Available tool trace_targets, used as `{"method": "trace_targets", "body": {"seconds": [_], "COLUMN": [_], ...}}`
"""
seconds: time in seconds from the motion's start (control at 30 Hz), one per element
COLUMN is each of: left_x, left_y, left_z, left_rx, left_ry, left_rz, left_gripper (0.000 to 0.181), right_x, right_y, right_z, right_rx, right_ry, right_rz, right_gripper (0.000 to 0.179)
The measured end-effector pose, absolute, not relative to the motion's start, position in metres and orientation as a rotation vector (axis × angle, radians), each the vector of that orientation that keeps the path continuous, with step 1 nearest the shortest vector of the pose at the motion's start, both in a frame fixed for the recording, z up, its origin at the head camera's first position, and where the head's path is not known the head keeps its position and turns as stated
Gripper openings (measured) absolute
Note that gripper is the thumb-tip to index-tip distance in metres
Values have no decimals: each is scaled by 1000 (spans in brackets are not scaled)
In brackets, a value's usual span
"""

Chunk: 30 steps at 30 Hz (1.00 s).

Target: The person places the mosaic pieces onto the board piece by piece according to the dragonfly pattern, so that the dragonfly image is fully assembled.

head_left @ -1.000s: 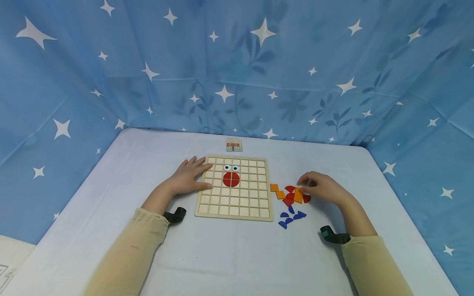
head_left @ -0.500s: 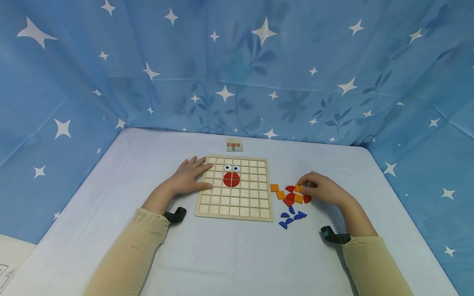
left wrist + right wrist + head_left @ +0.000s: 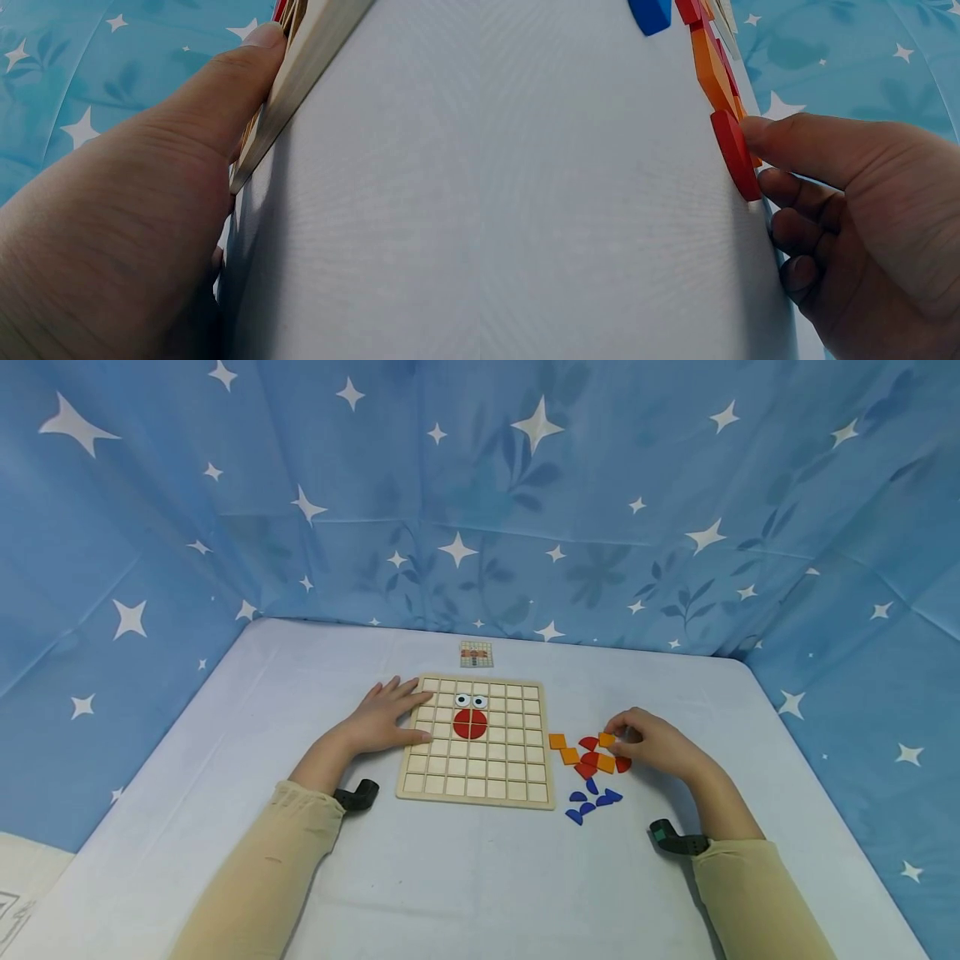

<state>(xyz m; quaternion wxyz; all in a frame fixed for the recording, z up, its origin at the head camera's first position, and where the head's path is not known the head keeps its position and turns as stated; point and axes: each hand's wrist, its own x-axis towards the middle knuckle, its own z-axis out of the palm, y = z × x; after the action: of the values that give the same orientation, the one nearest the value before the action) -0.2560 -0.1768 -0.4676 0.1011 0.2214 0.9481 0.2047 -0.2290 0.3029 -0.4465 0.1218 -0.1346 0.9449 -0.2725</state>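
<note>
On the white table lies a wooden grid board (image 3: 475,768), with two googly-eye pieces (image 3: 462,701) above a red circle (image 3: 469,724) made of quarter pieces. My left hand (image 3: 381,720) rests over the board's left edge, fingers spread and thumb on the squares; the left wrist view shows the thumb along the wooden rim (image 3: 289,97). To the right of the board, my right hand (image 3: 654,743) pinches an orange square tile (image 3: 607,739) between thumb and index finger. In the right wrist view a red rounded tile (image 3: 735,156) stands in front of it, partly hiding it.
Beside the right hand lie more orange square tiles (image 3: 557,742) and red tiles (image 3: 585,771). Several blue half-round tiles (image 3: 587,808) are scattered nearer the front. A small picture card (image 3: 476,654) lies behind the board. Blue star-printed curtains (image 3: 480,527) enclose the table's back and sides.
The orange tile at my right fingertips has separated from the orange tile in front of it, shifting slightly away from me. My left hand stays on the board.
</note>
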Motion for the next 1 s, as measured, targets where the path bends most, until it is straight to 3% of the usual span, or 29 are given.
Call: {"method": "trace_targets", "body": {"seconds": [0.63, 1.0], "left_x": [-256, -255], "left_y": [-177, -176], "left_z": [-468, -467], "left_rx": [652, 655], "left_ry": [2794, 2795], "left_rz": [623, 632], "left_gripper": [84, 85], "right_x": [-229, -226], "right_y": [302, 274], "right_z": [-444, -420], "right_rx": [-420, -452], "right_ry": [2798, 2847], "right_rz": [-772, -740], "right_gripper": [25, 27]}}
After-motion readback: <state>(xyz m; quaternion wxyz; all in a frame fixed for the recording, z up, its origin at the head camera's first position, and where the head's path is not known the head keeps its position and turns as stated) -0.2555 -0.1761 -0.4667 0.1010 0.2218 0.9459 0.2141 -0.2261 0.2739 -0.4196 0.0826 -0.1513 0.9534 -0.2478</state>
